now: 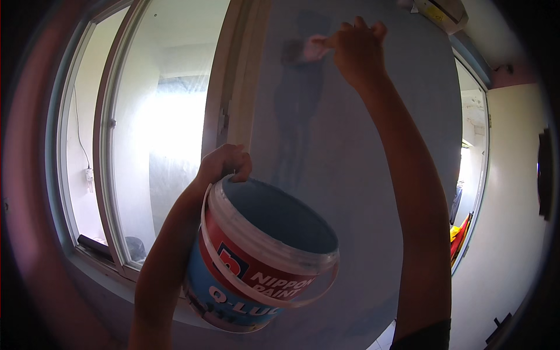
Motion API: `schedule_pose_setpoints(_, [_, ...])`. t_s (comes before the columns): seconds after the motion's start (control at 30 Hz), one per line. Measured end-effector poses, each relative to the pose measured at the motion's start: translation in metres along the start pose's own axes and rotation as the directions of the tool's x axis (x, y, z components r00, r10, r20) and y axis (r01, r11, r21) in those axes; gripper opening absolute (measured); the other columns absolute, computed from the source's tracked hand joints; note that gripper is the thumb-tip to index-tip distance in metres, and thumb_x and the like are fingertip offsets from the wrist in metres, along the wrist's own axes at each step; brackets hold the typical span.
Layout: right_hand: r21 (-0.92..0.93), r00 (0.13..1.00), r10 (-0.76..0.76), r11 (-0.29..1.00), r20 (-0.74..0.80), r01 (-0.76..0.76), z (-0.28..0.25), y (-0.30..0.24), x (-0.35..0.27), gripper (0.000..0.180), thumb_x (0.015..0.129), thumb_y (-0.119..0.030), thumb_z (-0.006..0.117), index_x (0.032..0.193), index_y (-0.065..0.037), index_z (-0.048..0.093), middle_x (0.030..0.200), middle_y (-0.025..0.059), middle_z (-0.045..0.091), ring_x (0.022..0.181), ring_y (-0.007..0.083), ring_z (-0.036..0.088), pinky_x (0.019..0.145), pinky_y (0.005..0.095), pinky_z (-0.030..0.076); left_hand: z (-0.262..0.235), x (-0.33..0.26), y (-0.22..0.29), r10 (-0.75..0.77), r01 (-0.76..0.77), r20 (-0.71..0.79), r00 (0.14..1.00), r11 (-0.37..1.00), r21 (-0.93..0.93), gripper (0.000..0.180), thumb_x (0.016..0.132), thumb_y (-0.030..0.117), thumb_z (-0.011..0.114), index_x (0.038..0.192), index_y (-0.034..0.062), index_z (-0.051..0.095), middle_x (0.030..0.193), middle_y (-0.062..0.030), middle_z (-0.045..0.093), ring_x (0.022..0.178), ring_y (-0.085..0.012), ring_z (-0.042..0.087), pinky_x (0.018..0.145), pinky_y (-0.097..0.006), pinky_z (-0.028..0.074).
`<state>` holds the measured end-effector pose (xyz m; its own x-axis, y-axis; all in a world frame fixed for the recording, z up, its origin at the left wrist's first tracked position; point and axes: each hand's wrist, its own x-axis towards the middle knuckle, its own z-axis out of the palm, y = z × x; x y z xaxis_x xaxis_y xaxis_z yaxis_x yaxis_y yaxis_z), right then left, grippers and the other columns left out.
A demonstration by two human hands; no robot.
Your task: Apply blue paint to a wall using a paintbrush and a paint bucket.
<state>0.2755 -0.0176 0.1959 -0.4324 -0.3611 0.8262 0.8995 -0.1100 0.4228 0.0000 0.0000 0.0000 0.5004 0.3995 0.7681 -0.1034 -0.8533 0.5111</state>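
My left hand (227, 162) grips the rim of a plastic paint bucket (256, 274) with a red and blue label. The bucket is tilted, its mouth toward me, and its white handle (233, 280) hangs down across the front. The inside shows bluish grey; its bottom is out of sight. My right hand (360, 52) is raised high in front of a glossy grey-blue panel (356, 175), its fingers bent and closed. What they hold, if anything, is hidden. A dim reflection of a person and a pinkish hand shows in the panel beside it.
To the left is a sliding window (163, 105) with bright light behind it, and a pale upright frame (233, 76) beside the panel. At the right stand an open doorway (469, 169) and a light door (513, 192). A pale box-shaped thing (440, 13) sits at the top right.
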Motion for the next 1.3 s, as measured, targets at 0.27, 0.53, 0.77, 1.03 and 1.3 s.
schedule_pose_setpoints(0.27, [-0.036,0.993,-0.022,0.999,-0.117,0.018,-0.016,0.008,0.011,0.033,0.082,-0.008,0.060,0.087,-0.036,0.076,0.081,-0.0013,0.064,0.092,0.0189,0.056,0.090,0.0440,0.028,0.000,-0.007,0.010,-0.139,0.123,-0.052,0.989,0.966,-0.229,0.056,0.099,0.042,0.039,0.059,0.0089,0.058,0.057,-0.0051,0.054,0.050,-0.0126,0.054,0.056,-0.023,0.049])
schedule_pose_setpoints(0.53, [-0.161,0.999,-0.050,0.986,0.014,0.051,-0.028,-0.003,0.004,0.024,0.081,-0.014,0.062,0.080,-0.034,0.076,0.080,-0.0003,0.064,0.091,0.0192,0.057,0.089,0.0431,0.029,0.009,-0.006,0.025,-0.148,0.120,-0.086,0.985,0.955,-0.273,0.055,0.097,0.045,0.044,0.059,0.0085,0.060,0.057,-0.0056,0.056,0.049,-0.0133,0.055,0.055,-0.023,0.050])
schedule_pose_setpoints(0.77, [-0.170,0.991,-0.086,0.980,0.103,0.103,-0.027,-0.009,0.014,0.020,0.079,-0.019,0.064,0.079,-0.034,0.077,0.080,-0.0002,0.067,0.092,0.0200,0.057,0.091,0.0448,0.029,0.012,-0.003,0.026,-0.039,0.014,-0.145,0.989,0.986,-0.165,0.054,0.096,0.043,0.045,0.058,0.0083,0.060,0.056,-0.0056,0.055,0.048,-0.0134,0.055,0.053,-0.023,0.048])
schedule_pose_setpoints(1.03, [0.202,0.956,-0.164,0.956,-0.243,0.215,0.008,0.016,0.049,0.016,0.079,-0.029,0.065,0.087,-0.023,0.077,0.099,0.0082,0.070,0.114,0.0280,0.056,0.100,0.0523,0.027,0.011,0.003,0.039,-0.140,0.107,-0.189,0.972,0.979,-0.176,0.052,0.094,0.041,0.046,0.054,0.0085,0.056,0.054,-0.0047,0.053,0.048,-0.0139,0.052,0.056,-0.024,0.046])
schedule_pose_setpoints(1.3, [-0.050,1.000,0.006,0.999,-0.001,-0.006,0.003,0.017,0.065,0.020,0.074,-0.037,0.068,0.080,-0.020,0.077,0.087,0.0079,0.069,0.116,0.0310,0.054,0.099,0.0544,0.025,0.009,0.011,0.053,-0.231,0.218,-0.261,0.937,0.973,-0.079,0.055,0.090,0.046,0.047,0.050,0.0083,0.052,0.050,-0.0042,0.050,0.048,-0.0131,0.051,0.056,-0.026,0.044])
